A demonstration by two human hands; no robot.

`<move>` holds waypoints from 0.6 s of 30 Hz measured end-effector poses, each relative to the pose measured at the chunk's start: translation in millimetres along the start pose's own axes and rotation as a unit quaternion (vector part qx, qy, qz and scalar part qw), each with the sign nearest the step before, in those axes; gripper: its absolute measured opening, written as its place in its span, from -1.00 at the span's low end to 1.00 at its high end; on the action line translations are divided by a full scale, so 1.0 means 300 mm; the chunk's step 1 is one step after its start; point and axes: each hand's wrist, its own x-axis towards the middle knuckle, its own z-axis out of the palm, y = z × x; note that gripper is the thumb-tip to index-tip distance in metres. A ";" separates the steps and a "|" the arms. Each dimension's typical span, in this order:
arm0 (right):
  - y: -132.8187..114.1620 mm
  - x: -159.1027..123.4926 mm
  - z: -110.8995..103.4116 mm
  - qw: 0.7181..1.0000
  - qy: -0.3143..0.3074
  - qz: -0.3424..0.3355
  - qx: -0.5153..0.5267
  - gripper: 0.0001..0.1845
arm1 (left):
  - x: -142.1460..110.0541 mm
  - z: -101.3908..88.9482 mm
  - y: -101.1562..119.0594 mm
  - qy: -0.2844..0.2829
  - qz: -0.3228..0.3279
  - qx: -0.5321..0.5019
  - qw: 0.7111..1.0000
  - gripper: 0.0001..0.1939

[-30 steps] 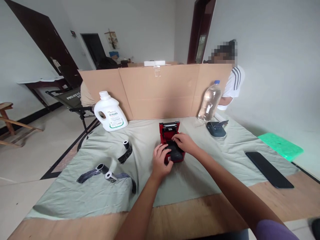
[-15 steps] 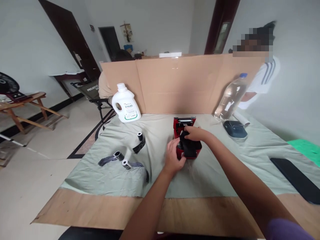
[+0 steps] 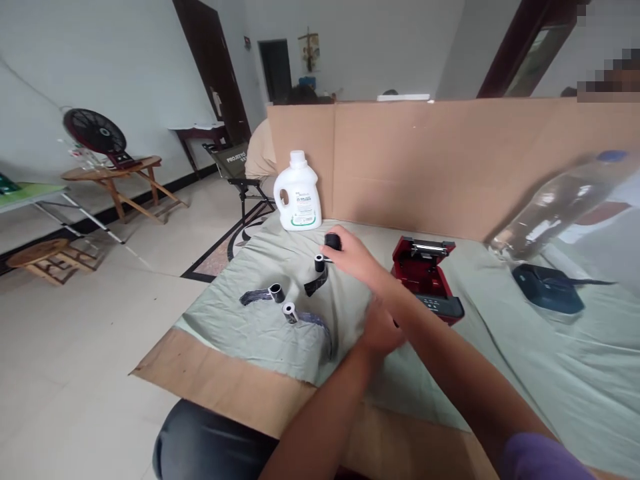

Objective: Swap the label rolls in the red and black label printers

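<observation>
My right hand [image 3: 356, 259] reaches out over the left part of the cloth. Its fingers are closed around a black ribbon roll [image 3: 332, 243]. Just below that roll, a small black roll [image 3: 319, 264] with a loose tail rests on the cloth. My left hand [image 3: 381, 329] is near the front left of a red printer [image 3: 420, 270], partly behind my right forearm. Motion smears its fingers, and a small dark bit shows at their edge. The printer's lid stands raised, and its red inside shows. Two more rolls, one dark [image 3: 277, 293] and one pale-ended [image 3: 290, 312], lie nearby with strips trailing.
A white jug [image 3: 299, 193] stands at the back left before a cardboard screen [image 3: 380, 167]. A large clear bottle [image 3: 555, 200] leans at the right, behind a dark blue object [image 3: 547, 288]. Beyond the screen are other people, partly hidden.
My right hand has lifted the black roll out of the printer and carried it left. My left hand has drawn back from the printer's side. The view has turned left.
</observation>
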 end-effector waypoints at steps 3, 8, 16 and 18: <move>-0.010 0.068 0.156 0.999 0.009 -0.035 -0.039 -0.73 | 0.011 0.004 -0.010 -0.011 -0.043 0.000 0.999 -0.19; 0.004 0.139 0.341 0.975 -0.028 -0.068 -0.210 -0.73 | 0.020 -0.006 0.033 0.010 -0.021 0.071 0.997 -0.11; 0.100 0.108 0.466 0.918 -0.166 -0.066 -0.355 -0.60 | -0.002 -0.036 0.057 -0.038 0.014 0.123 0.992 -0.10; 0.096 0.112 0.430 0.925 -0.145 -0.076 -0.342 -0.54 | 0.002 -0.021 0.042 -0.041 0.016 0.152 0.987 -0.09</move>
